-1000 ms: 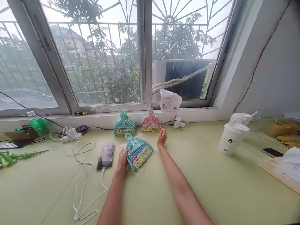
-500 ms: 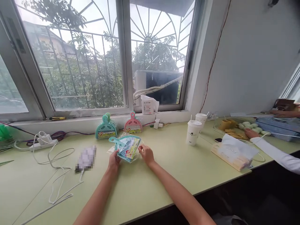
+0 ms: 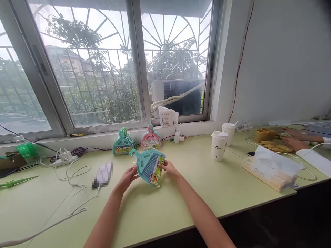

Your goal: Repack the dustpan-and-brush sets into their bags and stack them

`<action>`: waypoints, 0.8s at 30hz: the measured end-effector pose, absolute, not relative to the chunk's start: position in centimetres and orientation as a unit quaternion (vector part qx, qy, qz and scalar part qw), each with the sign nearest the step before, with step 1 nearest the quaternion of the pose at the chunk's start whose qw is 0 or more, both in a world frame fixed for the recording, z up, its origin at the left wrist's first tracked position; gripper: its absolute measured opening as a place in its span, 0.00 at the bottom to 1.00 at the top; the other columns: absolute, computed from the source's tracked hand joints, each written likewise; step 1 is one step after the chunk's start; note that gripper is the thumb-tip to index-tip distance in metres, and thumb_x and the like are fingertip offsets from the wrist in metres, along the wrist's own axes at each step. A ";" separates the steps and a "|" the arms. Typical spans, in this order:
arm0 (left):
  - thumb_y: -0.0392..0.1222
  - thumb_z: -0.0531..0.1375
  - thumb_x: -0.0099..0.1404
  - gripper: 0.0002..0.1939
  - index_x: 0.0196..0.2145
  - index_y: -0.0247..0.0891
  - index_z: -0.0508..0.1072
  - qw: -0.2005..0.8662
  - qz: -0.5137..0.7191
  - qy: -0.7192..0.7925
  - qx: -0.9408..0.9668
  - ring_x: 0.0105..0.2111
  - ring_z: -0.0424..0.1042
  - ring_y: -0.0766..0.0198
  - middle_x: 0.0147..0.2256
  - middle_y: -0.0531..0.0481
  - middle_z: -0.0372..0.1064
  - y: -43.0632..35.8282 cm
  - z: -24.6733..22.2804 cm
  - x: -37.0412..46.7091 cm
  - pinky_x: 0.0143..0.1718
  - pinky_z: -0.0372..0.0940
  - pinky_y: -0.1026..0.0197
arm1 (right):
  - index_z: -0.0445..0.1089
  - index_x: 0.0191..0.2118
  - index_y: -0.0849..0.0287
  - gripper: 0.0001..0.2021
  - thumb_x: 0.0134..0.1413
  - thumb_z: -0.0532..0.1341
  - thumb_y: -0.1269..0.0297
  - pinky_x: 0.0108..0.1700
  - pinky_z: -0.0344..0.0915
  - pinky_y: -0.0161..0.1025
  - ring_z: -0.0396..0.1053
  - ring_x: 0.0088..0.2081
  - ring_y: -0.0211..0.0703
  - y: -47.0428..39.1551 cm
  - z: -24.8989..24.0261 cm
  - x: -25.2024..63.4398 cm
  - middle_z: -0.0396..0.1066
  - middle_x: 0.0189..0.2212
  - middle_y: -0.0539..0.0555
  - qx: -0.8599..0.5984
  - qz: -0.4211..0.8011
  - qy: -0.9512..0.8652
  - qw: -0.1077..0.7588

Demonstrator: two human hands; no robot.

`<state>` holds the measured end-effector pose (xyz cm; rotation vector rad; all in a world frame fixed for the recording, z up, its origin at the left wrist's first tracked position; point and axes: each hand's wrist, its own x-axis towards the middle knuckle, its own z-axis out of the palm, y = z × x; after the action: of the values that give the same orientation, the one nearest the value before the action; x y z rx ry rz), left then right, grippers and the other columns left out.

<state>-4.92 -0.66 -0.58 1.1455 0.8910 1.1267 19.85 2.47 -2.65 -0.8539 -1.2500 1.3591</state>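
Observation:
A teal toy-sized dustpan and brush set [image 3: 147, 164] with a bright printed label is tilted above the table between my hands. My left hand [image 3: 130, 175] grips its left edge below the handle. On the other side, my right hand [image 3: 168, 167] pinches the labelled edge between thumb and fingers. Behind it, a row of green dustpan sets [image 3: 124, 142] stands upright against the window ledge. To the right of that row leans a pink dustpan set [image 3: 151, 137].
Two white lidded cups [image 3: 219, 146] and a tissue pack [image 3: 271, 168] are to the right. White cables [image 3: 74, 186], a blurred-out object [image 3: 103, 174] and a power strip [image 3: 66, 158] lie left. At far right, another person's hands [image 3: 293, 140] work near yellow pieces [image 3: 276, 146].
The teal dustpan set has been raised and turned more upright, its label facing me. My right hand has closed on its edge. The view has shifted left, and the other person's hands have moved.

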 end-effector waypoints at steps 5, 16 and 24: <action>0.49 0.67 0.53 0.18 0.37 0.34 0.75 0.558 0.564 0.453 0.407 0.40 0.75 0.54 0.34 0.43 0.76 1.1 -2.1 -5.1 0.42 0.68 0.54 | 0.71 0.25 0.62 0.26 0.17 0.74 0.49 0.23 0.48 0.34 0.53 0.19 0.30 3.2 -2.3 20.3 0.68 0.19 0.48 -0.383 0.552 -0.516 0.532; 0.52 0.58 0.62 0.21 0.47 0.36 0.70 0.408 0.687 0.448 0.400 0.51 0.69 0.54 0.50 0.39 0.70 1.8 -2.1 -6.3 0.53 0.64 0.48 | 0.71 0.29 0.62 0.22 0.25 0.72 0.52 0.21 0.46 0.33 0.52 0.19 0.29 2.2 -0.8 20.8 0.68 0.21 0.48 -0.372 0.532 -0.538 0.538; 0.64 0.64 0.47 0.31 0.37 0.34 0.78 0.337 0.530 0.518 0.581 0.37 0.74 0.51 0.36 0.39 0.76 0.5 -0.7 -5.6 0.42 0.67 0.53 | 0.71 0.30 0.62 0.21 0.28 0.72 0.53 0.24 0.46 0.32 0.55 0.23 0.30 1.4 -0.8 20.9 0.68 0.23 0.47 -0.376 0.564 -0.572 0.462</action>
<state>-5.56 0.46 -0.72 1.5147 1.3501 1.3816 20.95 1.37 -0.83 -0.9255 -1.4077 1.3861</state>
